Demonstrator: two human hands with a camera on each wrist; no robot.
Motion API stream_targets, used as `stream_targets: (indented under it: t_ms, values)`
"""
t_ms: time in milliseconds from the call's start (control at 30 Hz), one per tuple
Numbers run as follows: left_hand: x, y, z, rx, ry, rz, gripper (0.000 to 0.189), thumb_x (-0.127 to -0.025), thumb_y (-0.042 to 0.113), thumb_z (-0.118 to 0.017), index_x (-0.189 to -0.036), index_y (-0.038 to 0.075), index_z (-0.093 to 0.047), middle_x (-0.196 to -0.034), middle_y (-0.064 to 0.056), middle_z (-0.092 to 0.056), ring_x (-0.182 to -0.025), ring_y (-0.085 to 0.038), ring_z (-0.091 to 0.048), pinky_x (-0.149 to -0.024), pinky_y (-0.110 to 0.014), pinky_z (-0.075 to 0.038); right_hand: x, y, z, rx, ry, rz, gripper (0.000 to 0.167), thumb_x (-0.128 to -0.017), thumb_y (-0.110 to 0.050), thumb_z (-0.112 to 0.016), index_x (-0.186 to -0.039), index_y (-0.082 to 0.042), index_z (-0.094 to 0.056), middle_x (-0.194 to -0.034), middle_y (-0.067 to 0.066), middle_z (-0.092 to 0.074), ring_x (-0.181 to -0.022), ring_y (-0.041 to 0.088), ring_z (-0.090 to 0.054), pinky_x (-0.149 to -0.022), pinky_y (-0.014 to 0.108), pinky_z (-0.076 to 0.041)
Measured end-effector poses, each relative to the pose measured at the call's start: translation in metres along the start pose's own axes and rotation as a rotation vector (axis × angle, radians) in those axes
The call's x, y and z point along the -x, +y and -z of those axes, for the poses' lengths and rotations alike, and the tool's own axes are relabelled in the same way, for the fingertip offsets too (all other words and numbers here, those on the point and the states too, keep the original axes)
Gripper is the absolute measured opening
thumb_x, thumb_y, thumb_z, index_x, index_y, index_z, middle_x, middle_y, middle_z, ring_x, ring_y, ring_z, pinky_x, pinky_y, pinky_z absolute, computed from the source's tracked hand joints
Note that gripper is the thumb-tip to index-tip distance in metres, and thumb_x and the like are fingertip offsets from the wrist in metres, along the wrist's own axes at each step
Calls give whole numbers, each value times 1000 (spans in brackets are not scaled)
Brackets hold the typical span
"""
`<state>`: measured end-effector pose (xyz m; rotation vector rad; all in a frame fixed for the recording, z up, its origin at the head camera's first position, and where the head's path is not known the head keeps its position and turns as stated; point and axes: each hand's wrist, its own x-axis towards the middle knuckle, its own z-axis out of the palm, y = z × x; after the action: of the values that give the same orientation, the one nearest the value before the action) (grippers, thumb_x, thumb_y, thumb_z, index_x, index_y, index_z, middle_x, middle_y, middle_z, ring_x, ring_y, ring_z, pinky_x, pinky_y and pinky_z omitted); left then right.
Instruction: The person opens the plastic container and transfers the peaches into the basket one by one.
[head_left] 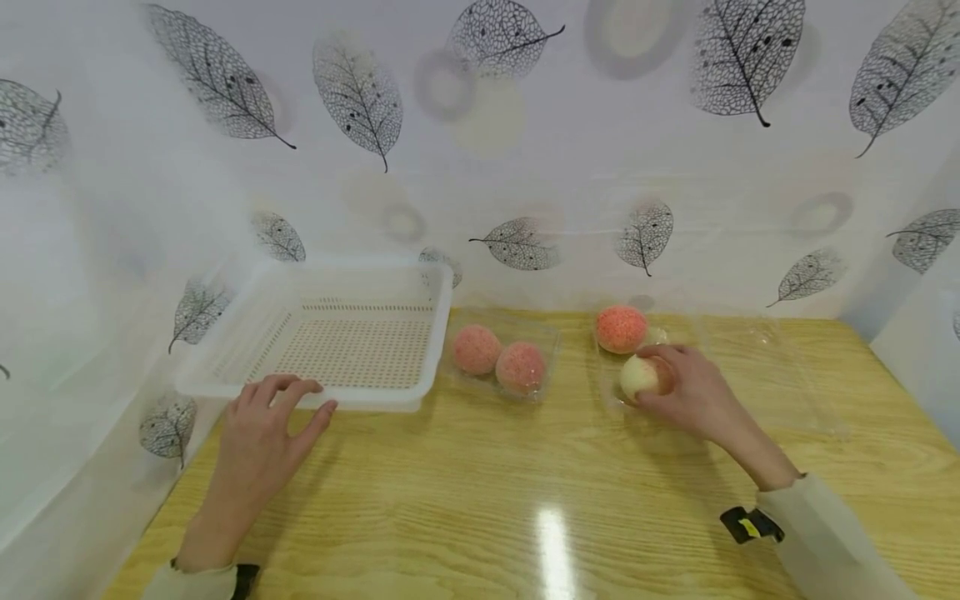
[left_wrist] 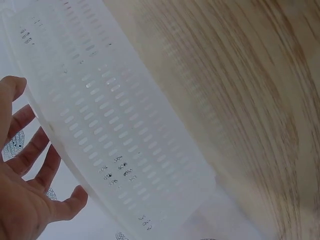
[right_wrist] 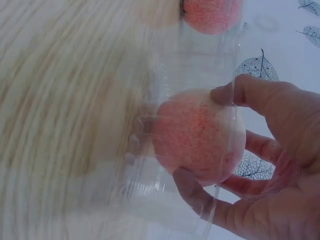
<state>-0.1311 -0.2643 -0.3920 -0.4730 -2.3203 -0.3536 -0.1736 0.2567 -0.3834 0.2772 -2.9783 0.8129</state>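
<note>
Basket (head_left: 382, 395): your left grip (head_left: 258, 429) loose at near rim, grasping nothing.
Clear tray (head_left: 609, 364): peach-like ball (head_left: 639, 378) sits inside; lift straight, clearing the wall.
Right grip (head_left: 693, 390): fingers curled round the ball; pinch lightly.

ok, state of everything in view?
White basket: upright, open-topped
Left clear box: two pink balls inside, lid unclear
Right clear box: open, lid lying to its right
Red ball: resting in right box
Cream-and-pink ball: held
Right hand: holding that ball
Left hand: relaxed, at basket rim
</note>
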Motion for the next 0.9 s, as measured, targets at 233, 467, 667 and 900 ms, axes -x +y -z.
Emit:
stream_targets:
  t_ms: [233, 467, 667, 900]
  values:
    - [1, -3, -1, 5, 15, -13, 31, -91, 38, -75, -101, 9, -73, -99, -19, -69, -84, -44, -62, -67, -58, -49, -3, 5, 2, 30, 12, 19, 60, -79, -23, -85, -131, -2, -62, -130, 39, -51, -112, 60, -55, -85, 73, -49]
    - [1, -1, -2, 22, 4, 21, 28, -80, 23, -83, -101, 9, -74, -100, -19, -69, -87, -44, -62, -69, -59, -48, -7, 5, 1, 42, 7, 41, 68, -77, -24, -89, -133, 2, -61, -124, 40, -52, -106, 57, -58, -83, 69, -51]
    - [1, 1, -1, 30, -5, 41, 30, -76, 19, -85, -101, 8, -74, -101, -20, -69, -90, -44, -62, -72, -60, -47, -9, 8, 1, 42, -22, 37, 72, -77, -27, -89, -136, 2, -59, -127, 41, -52, -108, 58, -58, -83, 69, -52]
    - [0, 1, -1, 28, -3, 33, 28, -78, 20, -84, -101, 9, -73, -102, -20, -69, -91, -45, -61, -72, -60, -47, -10, 9, 2, 37, -25, 30, 70, -80, -29, -87, -137, 2, -59, -129, 40, -55, -114, 57, -56, -85, 69, -51]
